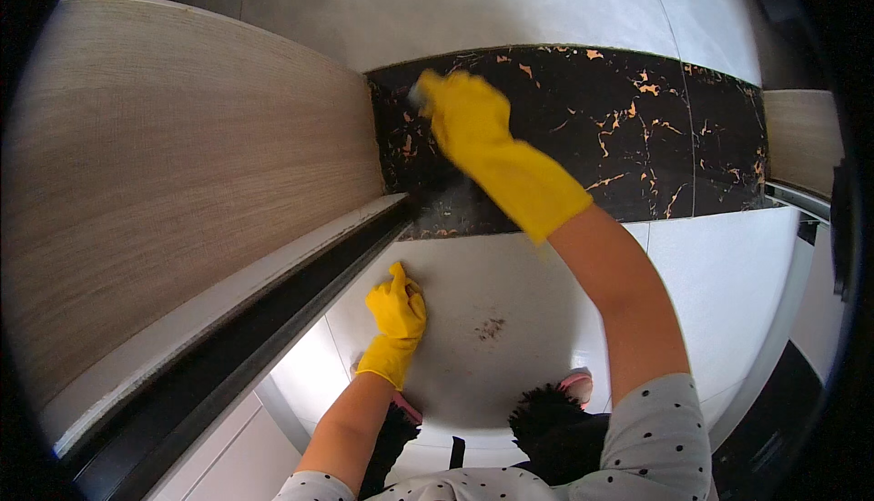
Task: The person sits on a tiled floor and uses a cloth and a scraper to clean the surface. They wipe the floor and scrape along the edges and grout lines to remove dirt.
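Observation:
Both my hands wear yellow rubber gloves. My right hand (467, 111) reaches far forward over the black marble-patterned threshold strip (628, 137), near its left end. Its fingers are closed on a small greyish-white thing (417, 96), mostly hidden and smeared by motion, so its kind cannot be made out. Lower and to the left, my left hand (397, 308) is held over the pale floor (492, 283), close to the door track. Most of its fingers are curled in while one digit points forward. Whatever it may hold is hidden.
A wood-grain panel (191, 110) with a dark track (264, 337) rises along the left. Grey floor (437, 0) lies beyond the strip. Some brown debris (490, 328) is scattered on the pale floor before me. Pink footwear (577, 383) shows at my feet.

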